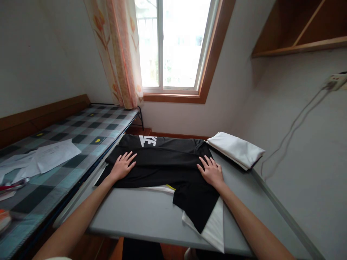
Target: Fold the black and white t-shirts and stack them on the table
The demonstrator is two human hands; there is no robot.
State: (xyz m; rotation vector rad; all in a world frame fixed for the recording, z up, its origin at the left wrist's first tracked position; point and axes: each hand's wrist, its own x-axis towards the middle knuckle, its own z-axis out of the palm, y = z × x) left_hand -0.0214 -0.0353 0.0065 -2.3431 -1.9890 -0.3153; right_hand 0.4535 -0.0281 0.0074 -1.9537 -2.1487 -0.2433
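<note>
The left hand (123,165) and right hand (211,170) are lying flat and open, gripping nothing, on the black shirt (165,159), which looks light and limp and is probably best pinched at its edges.

Both bare forearms extend forward, converging slightly. The left hand (123,166) lies flat, palm down, fingers spread. The right hand (211,170) lies likewise flat, palm down, fingers spread and pointing forward.

Large white letters "KE" at the far edge of the black shirt (165,162)
</note>
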